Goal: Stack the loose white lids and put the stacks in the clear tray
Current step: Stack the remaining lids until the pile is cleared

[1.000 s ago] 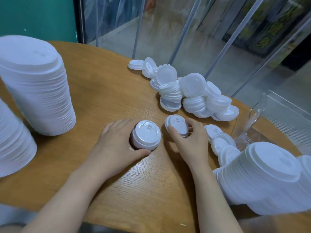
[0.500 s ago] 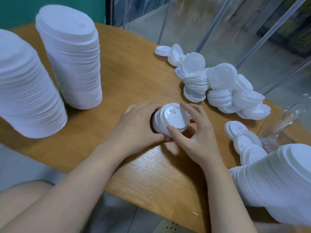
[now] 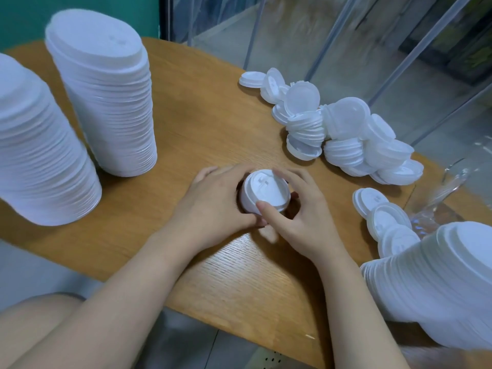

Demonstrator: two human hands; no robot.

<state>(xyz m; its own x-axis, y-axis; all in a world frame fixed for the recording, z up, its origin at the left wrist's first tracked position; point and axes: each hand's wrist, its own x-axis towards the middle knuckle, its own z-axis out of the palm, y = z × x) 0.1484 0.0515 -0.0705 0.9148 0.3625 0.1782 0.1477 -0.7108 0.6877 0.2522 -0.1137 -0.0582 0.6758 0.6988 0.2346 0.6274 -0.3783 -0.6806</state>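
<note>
This looks like a café or drinks shop front. A rounded wooden table (image 3: 202,134) carries tall stacks of disposable white cup lids (image 3: 106,97) and a loose heap of lids (image 3: 343,134). Just behind it, clear plastic strip curtains (image 3: 332,35) hang before a paved floor, beside a teal wall (image 3: 66,9).

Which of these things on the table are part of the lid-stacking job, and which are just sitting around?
Part of the job:
small stack, gripped by left hand and right hand
loose lids
tall stacks
clear tray

Just there:
wooden table
green wall
</note>
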